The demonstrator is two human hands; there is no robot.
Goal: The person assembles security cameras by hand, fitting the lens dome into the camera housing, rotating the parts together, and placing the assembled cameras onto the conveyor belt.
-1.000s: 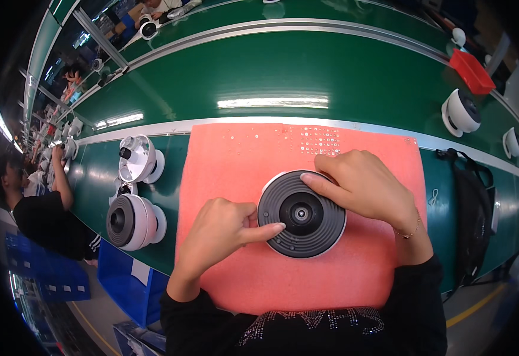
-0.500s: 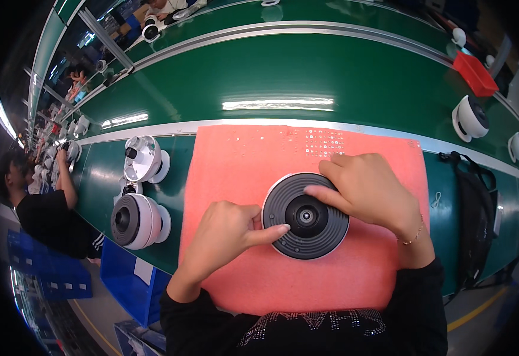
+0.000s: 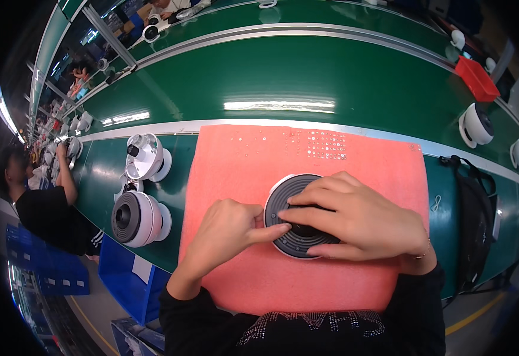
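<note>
A round white camera (image 3: 295, 248) lies on the pink foam mat (image 3: 235, 285), its grey ribbed face up. My left hand (image 3: 227, 231) grips its left side, thumb resting over the rim onto the ribbed face and the other fingers curled at the edge. Across the middle and right of that face spreads my right hand (image 3: 354, 219), its fingers apart and its thumb near the lower rim. The black lens in the centre is mostly hidden under this hand.
Small screws (image 3: 326, 145) sit in rows at the mat's far edge. Left of the mat stand another camera (image 3: 137, 218) and an open white housing (image 3: 145, 157). A black bag (image 3: 473, 219) lies at right, a red bin (image 3: 476, 79) far right, a blue crate (image 3: 126, 285) below left.
My right hand has come down and left from the camera's upper right edge, spreading across its face and covering the lens. My left hand keeps its hold on the left side.
</note>
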